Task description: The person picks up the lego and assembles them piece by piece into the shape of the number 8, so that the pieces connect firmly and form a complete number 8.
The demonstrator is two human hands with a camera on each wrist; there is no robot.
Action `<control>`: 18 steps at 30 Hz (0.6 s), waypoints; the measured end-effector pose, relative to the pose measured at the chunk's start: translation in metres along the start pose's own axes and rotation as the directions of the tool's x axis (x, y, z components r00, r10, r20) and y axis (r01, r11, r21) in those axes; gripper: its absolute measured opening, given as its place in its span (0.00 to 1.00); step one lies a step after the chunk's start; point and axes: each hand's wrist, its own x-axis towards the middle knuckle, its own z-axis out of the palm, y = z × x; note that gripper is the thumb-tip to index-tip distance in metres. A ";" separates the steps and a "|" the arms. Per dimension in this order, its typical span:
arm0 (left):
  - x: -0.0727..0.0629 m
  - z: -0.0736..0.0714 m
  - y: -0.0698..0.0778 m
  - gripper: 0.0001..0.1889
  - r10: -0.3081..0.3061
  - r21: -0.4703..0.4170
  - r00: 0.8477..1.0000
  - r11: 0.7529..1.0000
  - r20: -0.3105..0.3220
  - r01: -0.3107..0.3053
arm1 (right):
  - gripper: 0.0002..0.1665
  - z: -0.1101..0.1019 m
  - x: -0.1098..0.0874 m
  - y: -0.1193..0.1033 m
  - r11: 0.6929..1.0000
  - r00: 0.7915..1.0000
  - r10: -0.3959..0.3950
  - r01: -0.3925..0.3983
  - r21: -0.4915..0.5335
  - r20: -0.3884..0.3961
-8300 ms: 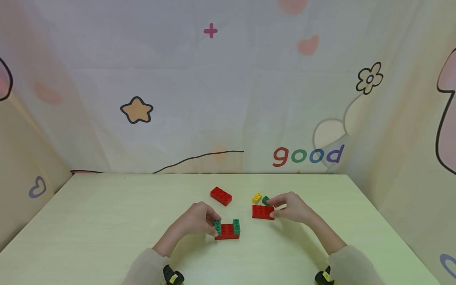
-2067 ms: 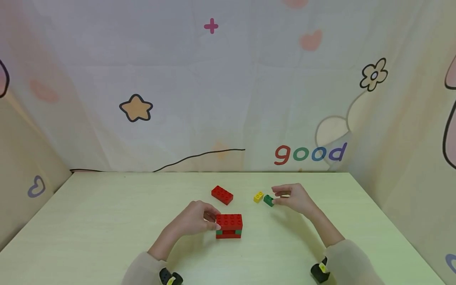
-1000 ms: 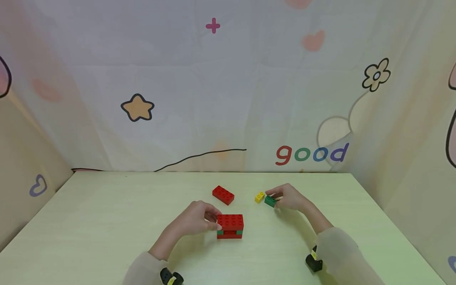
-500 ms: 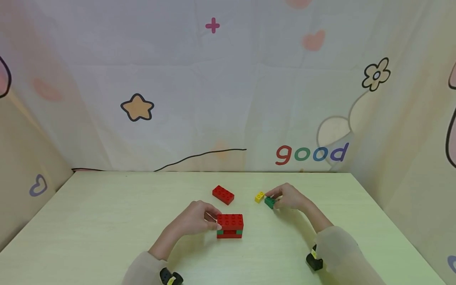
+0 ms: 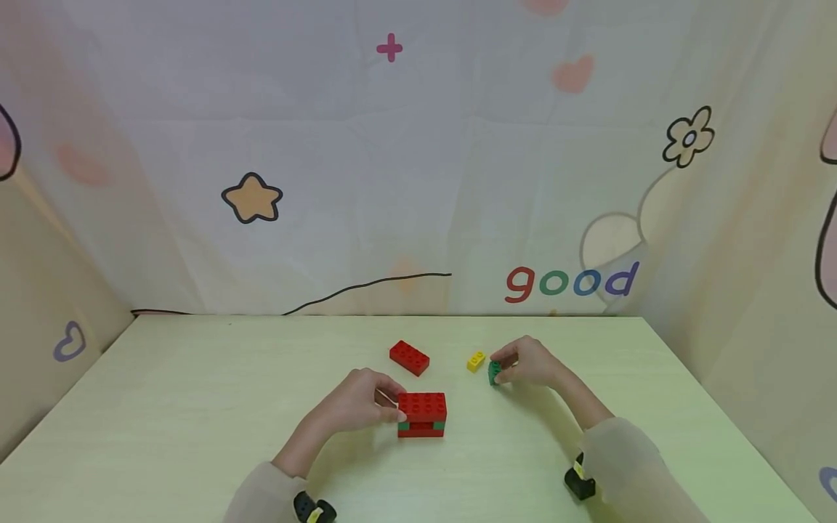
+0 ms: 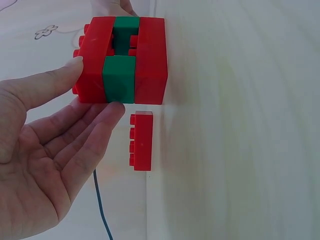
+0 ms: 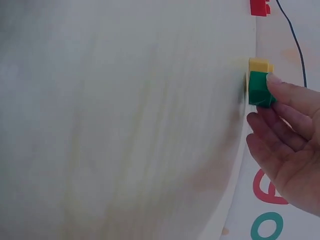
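1. Two hands are engaged. The left hand [image 5: 360, 402] pinches the left end of the red-and-green brick stack [image 5: 421, 415] — thumb on the upper red brick [image 6: 96, 70], a fingertip against the green spacer brick [image 6: 119, 80] beneath.
2. The right hand [image 5: 535, 363] pinches the small green brick [image 7: 258, 87], beyond the stack and to its right. Thumb on one side; the lower fingers curve loosely, apart from the brick. Contact with the tabletop [image 5: 196, 414] cannot be confirmed.
3. Recommended grip: hold the green brick by its side walls, studs and underside unobstructed. Square it between the fingertips before carrying it anywhere.
4. Recommended bracing: steady the stack low, across both layers; pressure on the upper brick alone could shift it.
5. Containers: none seen. The stack encloses only a gap between its spacers — lower-brick studs show inside.
6. Loose parts: small yellow brick [image 5: 475, 361], beyond the stack and to its right; eight-stud red brick [image 5: 409, 358], directly beyond the stack.
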 end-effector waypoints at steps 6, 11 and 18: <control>0.000 0.001 0.000 0.17 0.016 0.000 1.000 1.000 -0.003 -0.016 | 0.22 0.001 -0.007 -0.006 0.997 0.997 -0.076 0.076 0.031 -0.009; 0.000 0.001 0.001 0.17 0.023 0.000 1.000 1.000 -0.007 -0.023 | 0.22 0.003 -0.015 -0.016 0.988 0.992 -0.129 0.129 0.082 -0.001; 0.001 0.001 0.000 0.18 0.028 -0.002 1.000 1.000 -0.007 -0.028 | 0.21 0.009 -0.026 -0.041 0.966 0.974 -0.226 0.225 0.130 -0.011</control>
